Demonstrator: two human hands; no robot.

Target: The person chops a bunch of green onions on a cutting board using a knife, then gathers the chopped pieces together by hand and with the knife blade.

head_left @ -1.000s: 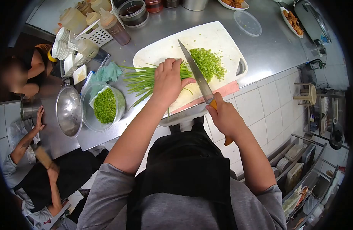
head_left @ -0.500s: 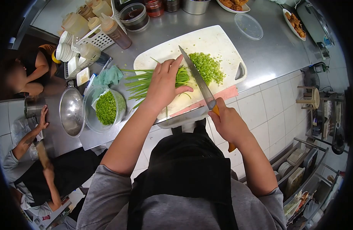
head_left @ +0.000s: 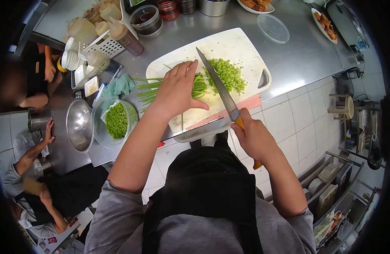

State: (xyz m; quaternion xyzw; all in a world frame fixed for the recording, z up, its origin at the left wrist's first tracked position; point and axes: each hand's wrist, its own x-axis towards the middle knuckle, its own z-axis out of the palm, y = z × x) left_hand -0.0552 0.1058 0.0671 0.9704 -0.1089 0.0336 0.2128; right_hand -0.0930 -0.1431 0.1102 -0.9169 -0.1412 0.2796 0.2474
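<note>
My left hand (head_left: 177, 88) lies over a bunch of green onions (head_left: 149, 92) on the white cutting board (head_left: 245, 40). Its fingers are stretched across the stalks and the thumb points away from them; the undersides of the fingers are hidden. My right hand (head_left: 255, 137) is closed around the orange handle of a kitchen knife (head_left: 222, 91). The blade slants across the board, between the cut end of the bunch and a heap of chopped green onion (head_left: 227, 76). A single stalk (head_left: 182, 120) hangs toward the board's near edge.
Left of the board are a plastic tub (head_left: 133, 114) of chopped greens, a metal colander (head_left: 80, 125), a green cloth (head_left: 120, 84) and a basket (head_left: 112, 48) with squeeze bottles. A plastic lid (head_left: 273, 28) lies behind. Co-workers stand at the left; one moves a blurred brown object (head_left: 33, 186).
My left hand has slid slightly left and back along the green onions. The knife stays at nearly the same slant beside the heap. At the left, a co-worker's arm has moved.
</note>
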